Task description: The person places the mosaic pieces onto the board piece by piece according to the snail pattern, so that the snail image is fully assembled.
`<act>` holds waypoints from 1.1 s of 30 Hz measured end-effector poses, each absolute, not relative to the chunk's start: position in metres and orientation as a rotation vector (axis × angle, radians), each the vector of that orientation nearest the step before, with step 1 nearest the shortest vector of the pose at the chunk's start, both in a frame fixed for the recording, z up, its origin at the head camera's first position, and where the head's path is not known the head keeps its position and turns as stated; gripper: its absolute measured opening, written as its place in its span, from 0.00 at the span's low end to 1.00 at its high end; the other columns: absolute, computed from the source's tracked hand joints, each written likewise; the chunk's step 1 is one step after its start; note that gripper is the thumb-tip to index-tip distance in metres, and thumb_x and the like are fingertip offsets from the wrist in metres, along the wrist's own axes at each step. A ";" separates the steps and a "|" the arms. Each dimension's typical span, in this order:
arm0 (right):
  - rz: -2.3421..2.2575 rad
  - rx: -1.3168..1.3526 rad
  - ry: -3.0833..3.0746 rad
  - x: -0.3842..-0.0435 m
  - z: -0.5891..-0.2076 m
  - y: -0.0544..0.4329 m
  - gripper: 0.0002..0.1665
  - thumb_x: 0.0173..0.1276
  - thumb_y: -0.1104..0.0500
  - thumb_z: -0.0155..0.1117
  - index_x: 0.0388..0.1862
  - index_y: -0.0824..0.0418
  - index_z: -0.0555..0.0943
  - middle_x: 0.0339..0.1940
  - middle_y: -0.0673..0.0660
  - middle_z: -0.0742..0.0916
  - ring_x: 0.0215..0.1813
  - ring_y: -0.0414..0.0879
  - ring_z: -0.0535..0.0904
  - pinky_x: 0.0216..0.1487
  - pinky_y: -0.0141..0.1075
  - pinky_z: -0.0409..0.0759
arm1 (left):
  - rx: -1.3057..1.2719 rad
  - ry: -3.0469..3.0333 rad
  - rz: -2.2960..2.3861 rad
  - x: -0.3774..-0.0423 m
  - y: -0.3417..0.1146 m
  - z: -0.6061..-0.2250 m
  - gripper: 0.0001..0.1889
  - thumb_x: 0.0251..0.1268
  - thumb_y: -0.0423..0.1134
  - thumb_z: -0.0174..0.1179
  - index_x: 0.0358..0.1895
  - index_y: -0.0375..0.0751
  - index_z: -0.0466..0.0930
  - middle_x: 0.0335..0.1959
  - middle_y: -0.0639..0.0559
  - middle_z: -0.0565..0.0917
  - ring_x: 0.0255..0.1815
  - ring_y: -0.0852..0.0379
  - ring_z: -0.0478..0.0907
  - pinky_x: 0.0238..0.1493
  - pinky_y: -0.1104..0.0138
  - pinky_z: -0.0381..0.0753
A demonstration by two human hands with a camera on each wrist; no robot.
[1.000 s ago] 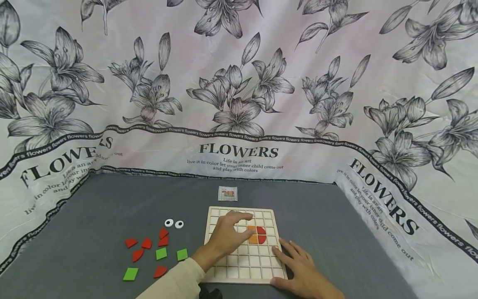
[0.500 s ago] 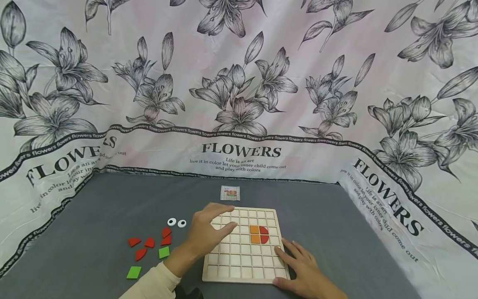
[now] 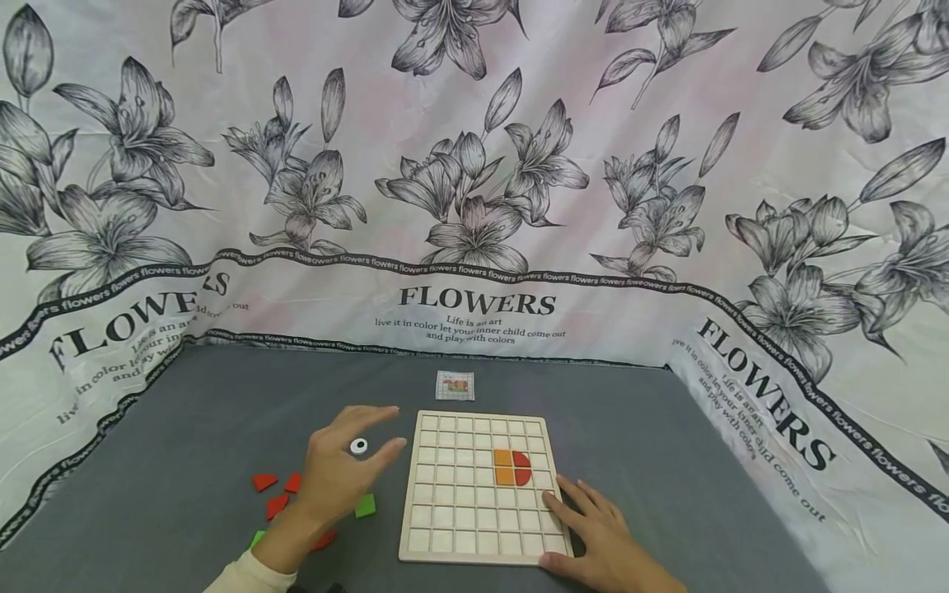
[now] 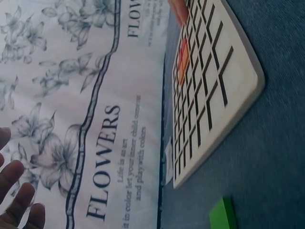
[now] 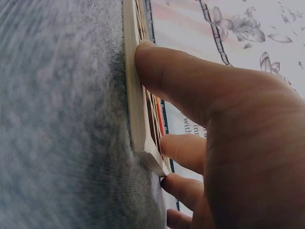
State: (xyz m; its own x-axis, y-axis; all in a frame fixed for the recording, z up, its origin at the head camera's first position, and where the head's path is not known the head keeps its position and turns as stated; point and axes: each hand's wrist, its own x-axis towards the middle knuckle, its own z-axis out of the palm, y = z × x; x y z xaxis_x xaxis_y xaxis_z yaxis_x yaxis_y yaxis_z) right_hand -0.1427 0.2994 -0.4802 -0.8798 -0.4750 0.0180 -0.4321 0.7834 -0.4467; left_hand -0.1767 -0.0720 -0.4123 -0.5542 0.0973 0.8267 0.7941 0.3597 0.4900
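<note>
A wooden grid board (image 3: 460, 519) lies on the grey table, with two orange squares (image 3: 504, 476) and two red quarter-circle pieces (image 3: 522, 468) set in its cells. My right hand (image 3: 604, 535) rests on the board's right edge and near corner, thumb and fingers spread. Left of the board, my left hand (image 3: 337, 469) hovers over the loose pieces with thumb and index finger apart, nothing between them. A white eye piece (image 3: 359, 445) shows through that gap; the other eye piece is hidden. Fingertips of the left hand (image 4: 19, 200) also appear in the left wrist view.
Several loose red pieces (image 3: 277, 506) lie left of the board, partly covered by my left arm. A green square (image 3: 365, 506) lies between arm and board. A small picture card (image 3: 455, 385) lies behind the board. A flower-printed curtain (image 3: 474, 321) encloses the table.
My left hand has moved left, from above the board to above the loose pieces, thumb and index finger still apart. The right hand stays on the board's edge.
</note>
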 end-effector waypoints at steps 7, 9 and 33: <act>-0.685 -0.726 2.866 -0.142 -0.484 0.298 0.47 0.63 0.34 0.61 0.72 0.60 0.67 0.74 0.64 0.63 0.71 0.68 0.53 0.56 0.72 0.53 | -0.661 -1.945 -1.253 -0.165 -0.103 -0.412 0.24 0.43 0.21 0.73 0.49 0.34 0.84 0.45 0.47 0.84 0.48 0.56 0.78 0.52 0.73 0.72; -0.684 -0.719 2.862 -0.142 -0.485 0.299 0.46 0.63 0.34 0.61 0.72 0.60 0.67 0.74 0.64 0.63 0.71 0.68 0.52 0.56 0.72 0.53 | -0.607 -1.961 -1.257 -0.161 -0.111 -0.412 0.24 0.43 0.21 0.73 0.49 0.35 0.84 0.44 0.47 0.84 0.48 0.58 0.78 0.51 0.74 0.72; -0.646 -0.737 2.945 -0.139 -0.481 0.298 0.47 0.62 0.32 0.61 0.72 0.58 0.68 0.74 0.62 0.63 0.71 0.67 0.54 0.58 0.69 0.54 | 0.162 -2.421 -1.036 -0.157 -0.214 -0.465 0.20 0.55 0.40 0.72 0.51 0.36 0.84 0.46 0.37 0.83 0.38 0.44 0.81 0.25 0.70 0.77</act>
State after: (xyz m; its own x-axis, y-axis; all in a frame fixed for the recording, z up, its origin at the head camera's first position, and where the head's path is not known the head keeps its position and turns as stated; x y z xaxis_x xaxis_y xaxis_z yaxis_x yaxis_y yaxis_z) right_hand -0.1391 0.2979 -0.4808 -0.8866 -0.4583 0.0627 -0.4425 0.8008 -0.4036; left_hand -0.1566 -0.2139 -0.4648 -0.8687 -0.2952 0.3977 0.0839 0.7037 0.7056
